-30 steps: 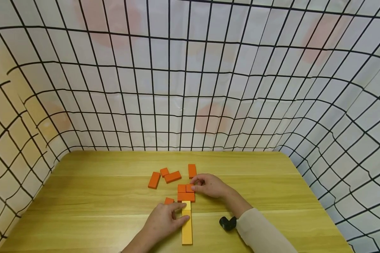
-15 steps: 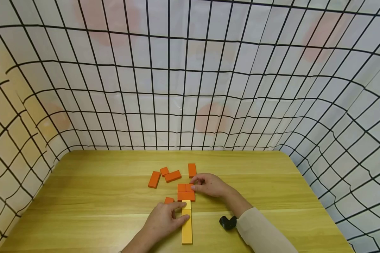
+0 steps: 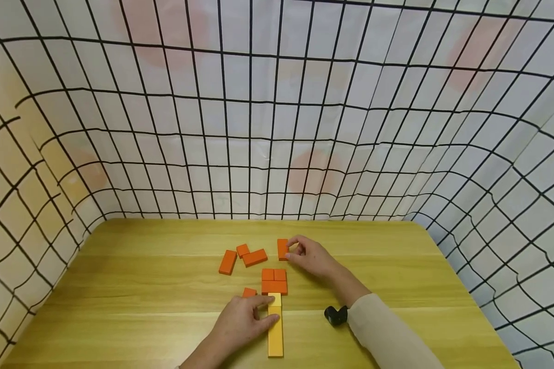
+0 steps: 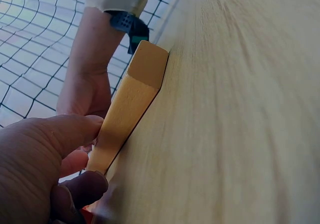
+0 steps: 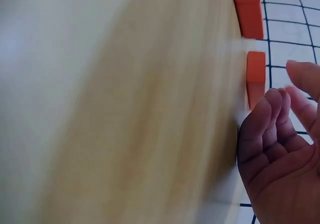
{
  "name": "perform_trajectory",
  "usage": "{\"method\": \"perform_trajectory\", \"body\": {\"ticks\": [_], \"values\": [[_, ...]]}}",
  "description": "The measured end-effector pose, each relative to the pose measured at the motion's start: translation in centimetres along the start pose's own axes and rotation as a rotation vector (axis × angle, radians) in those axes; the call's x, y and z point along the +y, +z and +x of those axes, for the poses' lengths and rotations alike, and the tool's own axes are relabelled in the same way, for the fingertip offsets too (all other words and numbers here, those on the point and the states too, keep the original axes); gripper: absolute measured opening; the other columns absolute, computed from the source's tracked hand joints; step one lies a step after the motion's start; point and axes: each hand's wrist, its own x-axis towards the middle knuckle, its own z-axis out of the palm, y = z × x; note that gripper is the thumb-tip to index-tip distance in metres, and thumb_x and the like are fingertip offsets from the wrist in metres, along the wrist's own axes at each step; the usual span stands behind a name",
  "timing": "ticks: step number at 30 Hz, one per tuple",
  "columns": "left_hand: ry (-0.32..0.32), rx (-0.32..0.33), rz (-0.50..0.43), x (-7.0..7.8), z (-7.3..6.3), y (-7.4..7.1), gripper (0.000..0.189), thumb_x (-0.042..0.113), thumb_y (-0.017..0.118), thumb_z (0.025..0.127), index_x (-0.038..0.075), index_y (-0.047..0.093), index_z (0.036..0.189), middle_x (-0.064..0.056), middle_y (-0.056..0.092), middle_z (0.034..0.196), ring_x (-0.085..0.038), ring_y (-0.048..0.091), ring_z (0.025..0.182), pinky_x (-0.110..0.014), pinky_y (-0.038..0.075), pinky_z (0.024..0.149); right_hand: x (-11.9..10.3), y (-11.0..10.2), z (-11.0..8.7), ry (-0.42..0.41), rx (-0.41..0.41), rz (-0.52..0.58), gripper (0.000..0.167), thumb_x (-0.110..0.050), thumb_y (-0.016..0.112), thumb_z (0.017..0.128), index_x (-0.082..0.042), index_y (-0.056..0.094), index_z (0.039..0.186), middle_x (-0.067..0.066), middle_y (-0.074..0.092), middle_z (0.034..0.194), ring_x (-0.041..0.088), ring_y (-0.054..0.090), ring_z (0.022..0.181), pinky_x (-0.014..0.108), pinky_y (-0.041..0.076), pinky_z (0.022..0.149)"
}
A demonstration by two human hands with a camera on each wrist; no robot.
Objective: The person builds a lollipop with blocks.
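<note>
In the head view, my left hand (image 3: 242,320) rests its index finger on a small pale yellow block (image 3: 275,301) and its thumb on the long yellow block (image 3: 275,341) below. The left wrist view shows that thumb against the long block's side. Just above the pale block, two small square orange blocks (image 3: 268,274) sit side by side against a wider orange block (image 3: 274,287). My right hand (image 3: 311,256) is farther back, thumb and fingers spread at the right edge of an upright-lying orange block (image 3: 282,250). In the right wrist view, a gap shows between its fingers.
Several loose orange blocks lie at the back left, among them a rectangular block (image 3: 228,262) and a small square block (image 3: 242,250). Another orange block (image 3: 249,292) is partly hidden behind the left hand. A black grid mesh (image 3: 249,138) encloses the wooden table (image 3: 143,287).
My right hand has left the small square orange block and moved back to the orange block behind it. The left hand stays on the yellow blocks.
</note>
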Motion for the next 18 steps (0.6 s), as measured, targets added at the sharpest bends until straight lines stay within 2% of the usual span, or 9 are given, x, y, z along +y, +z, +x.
{"method": "perform_trajectory", "body": {"ticks": [5,11,14,18], "values": [[-0.001,-0.007,0.004,0.1,0.0,-0.1,0.04,0.039,0.08,0.088,0.011,0.078,0.117,0.017,0.053,0.053,0.007,0.041,0.047,-0.018,0.037,0.047,0.4,-0.3,0.9,0.036,-0.03,-0.004,0.046,-0.026,0.073,0.096,-0.02,0.056,0.139,0.004,0.06,0.084,0.016,0.052,0.065,0.028,0.045,0.062],[-0.001,-0.01,0.003,0.2,0.0,-0.1,0.04,0.039,0.08,0.088,0.011,0.078,0.117,0.017,0.054,0.054,0.007,0.042,0.048,-0.018,0.038,0.047,0.2,-0.9,1.4,0.082,-0.102,-0.024,0.07,-0.026,0.077,0.093,-0.019,0.044,0.154,0.005,0.062,0.088,0.017,0.055,0.069,0.029,0.047,0.065],[-0.001,-0.007,0.007,0.2,0.0,-0.1,0.04,0.04,0.08,0.088,0.011,0.078,0.117,0.017,0.054,0.054,0.007,0.041,0.048,-0.018,0.037,0.047,0.1,-1.0,1.7,0.095,-0.128,-0.024,0.073,-0.026,0.078,0.093,-0.02,0.042,0.155,0.005,0.062,0.089,0.016,0.056,0.068,0.028,0.047,0.064],[-0.004,-0.007,0.005,0.2,0.0,-0.1,0.04,0.039,0.08,0.088,0.011,0.078,0.117,0.017,0.054,0.054,0.007,0.042,0.048,-0.018,0.037,0.047,0.0,-1.2,1.7,0.102,-0.142,-0.027,0.068,-0.025,0.077,0.093,-0.02,0.045,0.153,0.005,0.063,0.088,0.015,0.055,0.065,0.028,0.047,0.062]]}}
